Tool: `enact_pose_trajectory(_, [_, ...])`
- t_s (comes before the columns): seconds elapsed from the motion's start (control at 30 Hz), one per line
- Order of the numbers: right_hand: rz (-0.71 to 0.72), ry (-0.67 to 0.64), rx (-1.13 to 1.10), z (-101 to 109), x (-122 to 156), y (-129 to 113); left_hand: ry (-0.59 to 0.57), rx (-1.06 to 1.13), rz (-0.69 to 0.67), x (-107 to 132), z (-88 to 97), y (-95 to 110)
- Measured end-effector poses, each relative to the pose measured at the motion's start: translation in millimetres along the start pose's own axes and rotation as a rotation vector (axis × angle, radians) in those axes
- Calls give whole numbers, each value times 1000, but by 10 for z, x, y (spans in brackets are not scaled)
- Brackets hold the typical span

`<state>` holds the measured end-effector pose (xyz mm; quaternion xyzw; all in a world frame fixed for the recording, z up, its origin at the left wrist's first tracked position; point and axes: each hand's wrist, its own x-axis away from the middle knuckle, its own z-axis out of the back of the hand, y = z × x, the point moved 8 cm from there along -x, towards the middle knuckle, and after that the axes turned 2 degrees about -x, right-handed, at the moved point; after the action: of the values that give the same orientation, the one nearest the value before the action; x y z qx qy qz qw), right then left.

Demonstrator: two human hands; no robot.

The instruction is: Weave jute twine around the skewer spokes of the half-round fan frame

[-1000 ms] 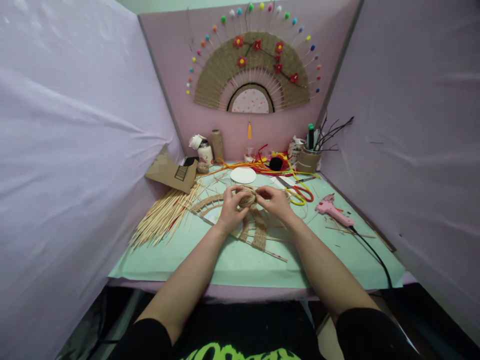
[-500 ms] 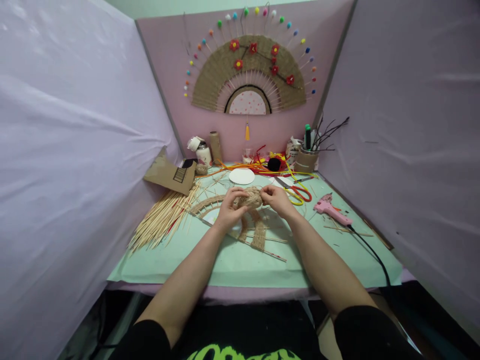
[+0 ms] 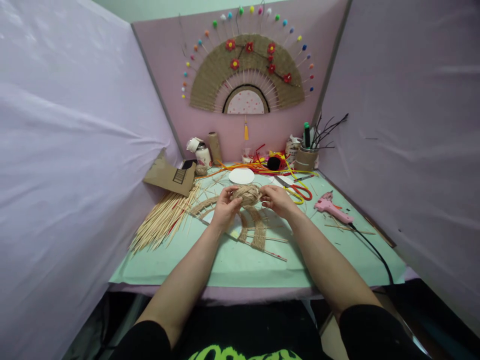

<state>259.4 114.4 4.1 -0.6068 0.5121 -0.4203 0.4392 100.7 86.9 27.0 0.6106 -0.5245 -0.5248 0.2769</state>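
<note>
A ball of jute twine (image 3: 245, 195) is held above the table, its wound strands facing me. My left hand (image 3: 226, 207) grips its left side, thumb in front and fingers over the top. At the ball's right end my right hand (image 3: 276, 200) has its fingers curled and pinched together on the twine; the strand itself is too fine to make out. Under both hands lies a half-round fan frame (image 3: 258, 230) of thin sticks with bands of twine woven through them. A pale half-disc (image 3: 235, 231) sits at its centre, partly covered by my left hand.
Bamboo sticks (image 3: 161, 220) and a cardboard piece (image 3: 170, 175) lie left. Scissors (image 3: 300, 192) and a pink glue gun (image 3: 333, 207) with a cord lie right. Behind are a white disc (image 3: 241, 175), pipe cleaners (image 3: 240, 167) and a pot (image 3: 305, 159). A finished fan (image 3: 247, 65) hangs on the back wall.
The ball of twine has turned, and more of its side shows between my hands. My left hand has shifted slightly left, uncovering more of the half-disc. My right hand's fingers have moved a little.
</note>
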Motion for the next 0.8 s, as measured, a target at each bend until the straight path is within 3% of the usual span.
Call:
enact_pose_trajectory(0.2, [-27,-107,48,-131,76,7,-6,-100,-123,-37,51,21])
enact_pose_trajectory(0.4, [321,-14,316,-159,143,-195,-15,-209,-53,-6,21,-62])
enact_pose_trajectory(0.57, [506,-44,574,-297,246,-277,159,-310,-27,5,167,-110])
enact_pose_trajectory(0.8, [604,193,796,-129,225,-356,108,-350,42,3,133,-99])
